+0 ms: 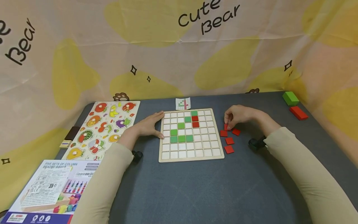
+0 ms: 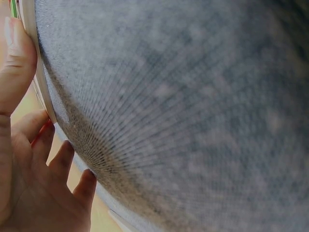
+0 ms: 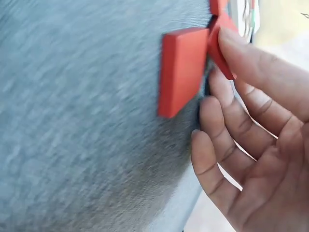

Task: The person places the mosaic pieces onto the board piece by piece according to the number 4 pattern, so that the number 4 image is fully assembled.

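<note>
A wooden grid board [image 1: 191,156] lies mid-table with several green tiles [image 1: 181,138] and two red tiles [image 1: 195,121] set in its cells. My left hand [image 1: 149,125] rests flat against the board's left edge [image 2: 40,87], fingers straight. My right hand [image 1: 236,116] sits just right of the board and pinches a red tile [image 1: 226,126] [image 3: 218,46] at the top of a small group. Loose red tiles [image 1: 229,141] [image 3: 182,70] lie below it on the grey mat.
A small pattern card [image 1: 183,103] lies behind the board. A fruit peg puzzle [image 1: 103,128] and a printed toy box [image 1: 50,189] lie at the left. A green block [image 1: 290,98] and a red block [image 1: 298,112] sit far right. A yellow cloth hangs behind.
</note>
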A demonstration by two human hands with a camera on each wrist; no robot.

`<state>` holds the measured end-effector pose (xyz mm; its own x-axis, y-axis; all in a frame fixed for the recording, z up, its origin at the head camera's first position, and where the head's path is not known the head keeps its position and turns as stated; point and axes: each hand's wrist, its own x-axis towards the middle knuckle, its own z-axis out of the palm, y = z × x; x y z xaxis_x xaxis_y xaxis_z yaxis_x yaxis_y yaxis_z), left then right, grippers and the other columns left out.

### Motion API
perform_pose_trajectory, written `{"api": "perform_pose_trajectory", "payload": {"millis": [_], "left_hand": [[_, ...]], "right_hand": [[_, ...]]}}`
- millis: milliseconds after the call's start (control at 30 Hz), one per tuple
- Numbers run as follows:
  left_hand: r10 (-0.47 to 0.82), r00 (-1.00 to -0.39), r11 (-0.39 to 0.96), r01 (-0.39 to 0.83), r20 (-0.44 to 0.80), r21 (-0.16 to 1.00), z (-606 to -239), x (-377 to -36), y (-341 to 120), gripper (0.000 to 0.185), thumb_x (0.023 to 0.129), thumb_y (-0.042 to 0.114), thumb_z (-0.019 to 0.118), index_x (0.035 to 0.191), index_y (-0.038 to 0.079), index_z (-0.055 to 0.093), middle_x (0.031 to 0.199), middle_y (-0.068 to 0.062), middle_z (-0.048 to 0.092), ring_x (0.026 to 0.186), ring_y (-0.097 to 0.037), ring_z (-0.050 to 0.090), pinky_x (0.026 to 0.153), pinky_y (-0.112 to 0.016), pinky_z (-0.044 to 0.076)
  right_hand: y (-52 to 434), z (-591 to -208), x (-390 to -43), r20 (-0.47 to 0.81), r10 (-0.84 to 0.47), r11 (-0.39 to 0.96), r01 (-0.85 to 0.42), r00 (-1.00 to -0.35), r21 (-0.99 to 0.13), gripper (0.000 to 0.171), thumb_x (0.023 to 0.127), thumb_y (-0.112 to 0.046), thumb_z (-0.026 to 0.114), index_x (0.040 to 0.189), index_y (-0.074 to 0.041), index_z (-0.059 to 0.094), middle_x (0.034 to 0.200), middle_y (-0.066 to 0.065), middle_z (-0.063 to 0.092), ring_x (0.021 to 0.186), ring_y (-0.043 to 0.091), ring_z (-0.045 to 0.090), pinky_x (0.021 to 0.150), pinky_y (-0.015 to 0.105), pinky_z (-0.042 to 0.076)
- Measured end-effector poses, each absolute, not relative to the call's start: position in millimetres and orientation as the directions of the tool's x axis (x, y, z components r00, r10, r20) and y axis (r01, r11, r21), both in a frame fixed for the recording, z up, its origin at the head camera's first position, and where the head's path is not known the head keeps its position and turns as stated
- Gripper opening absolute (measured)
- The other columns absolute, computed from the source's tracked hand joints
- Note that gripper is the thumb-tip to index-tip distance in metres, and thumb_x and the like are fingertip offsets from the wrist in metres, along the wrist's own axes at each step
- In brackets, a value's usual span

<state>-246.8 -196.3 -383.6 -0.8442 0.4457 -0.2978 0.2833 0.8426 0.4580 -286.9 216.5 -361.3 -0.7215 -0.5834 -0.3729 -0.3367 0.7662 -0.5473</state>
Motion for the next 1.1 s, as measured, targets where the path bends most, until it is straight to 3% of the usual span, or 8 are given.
{"api": "perform_pose_trajectory", "payload": {"millis": [200,300,433,633,867,1100], "left_hand": [[0.443,-0.845,0.846,0.283,-0.299,0.453,-383.4,-246.4,-195.5,0.110,0.077,0.039,0.083,0.159,0.008,0.016,0.169,-0.010,0.009,0.156,-0.038,0.006,0.126,-0.056,0.012],[0.442,-0.845,0.846,0.281,-0.302,0.452,-383.0,-246.2,-195.6,0.110,0.077,0.040,0.083,0.159,0.008,0.016,0.169,-0.010,0.009,0.156,-0.039,0.006,0.126,-0.056,0.012],[0.445,-0.844,0.846,0.287,-0.299,0.450,-383.8,-246.6,-195.4,0.110,0.078,0.040,0.082,0.159,0.008,0.016,0.169,-0.010,0.009,0.156,-0.039,0.006,0.126,-0.056,0.013],[0.459,-0.838,0.840,0.300,-0.295,0.453,-385.0,-247.4,-195.1,0.110,0.078,0.040,0.082,0.159,0.008,0.015,0.169,-0.011,0.008,0.156,-0.038,0.007,0.126,-0.056,0.013],[0.455,-0.842,0.841,0.299,-0.291,0.450,-385.4,-249.7,-195.6,0.111,0.077,0.041,0.083,0.159,0.009,0.015,0.169,-0.010,0.009,0.156,-0.038,0.007,0.126,-0.056,0.014],[0.450,-0.842,0.844,0.293,-0.297,0.449,-386.0,-249.3,-197.3,0.111,0.078,0.040,0.082,0.160,0.009,0.015,0.169,-0.010,0.008,0.156,-0.038,0.007,0.126,-0.056,0.013]], "right_hand": [[198.2,-356.2,-281.3,-0.225,-0.537,0.739,-0.325,-0.813,-0.590,0.013,0.084,-0.016,0.078,0.092,-0.010,0.069,0.078,0.003,0.071,0.073,0.018,0.059,0.068,0.029,0.045],[177.3,-356.1,-273.5,-0.158,-0.537,0.699,-0.332,-0.828,-0.634,0.012,0.085,-0.013,0.077,0.094,-0.010,0.069,0.079,0.005,0.069,0.072,0.018,0.059,0.065,0.028,0.045],[148.5,-359.6,-262.4,-0.121,-0.582,0.658,-0.379,-0.804,-0.651,0.010,0.086,-0.011,0.076,0.094,-0.009,0.071,0.080,0.005,0.069,0.071,0.015,0.059,0.065,0.027,0.047],[121.3,-365.6,-250.7,-0.087,-0.626,0.630,-0.437,-0.775,-0.642,0.009,0.086,-0.002,0.072,0.093,-0.007,0.074,0.086,0.006,0.074,0.078,0.013,0.065,0.076,0.027,0.052],[110.3,-365.2,-245.7,-0.063,-0.627,0.641,-0.468,-0.777,-0.608,0.009,0.084,0.001,0.072,0.088,-0.005,0.076,0.083,0.007,0.075,0.075,0.013,0.065,0.071,0.025,0.053],[109.7,-364.3,-245.8,-0.054,-0.666,0.651,-0.544,-0.744,-0.529,0.019,0.079,0.004,0.073,0.095,-0.005,0.080,0.094,0.009,0.078,0.083,0.018,0.069,0.072,0.028,0.056]]}}
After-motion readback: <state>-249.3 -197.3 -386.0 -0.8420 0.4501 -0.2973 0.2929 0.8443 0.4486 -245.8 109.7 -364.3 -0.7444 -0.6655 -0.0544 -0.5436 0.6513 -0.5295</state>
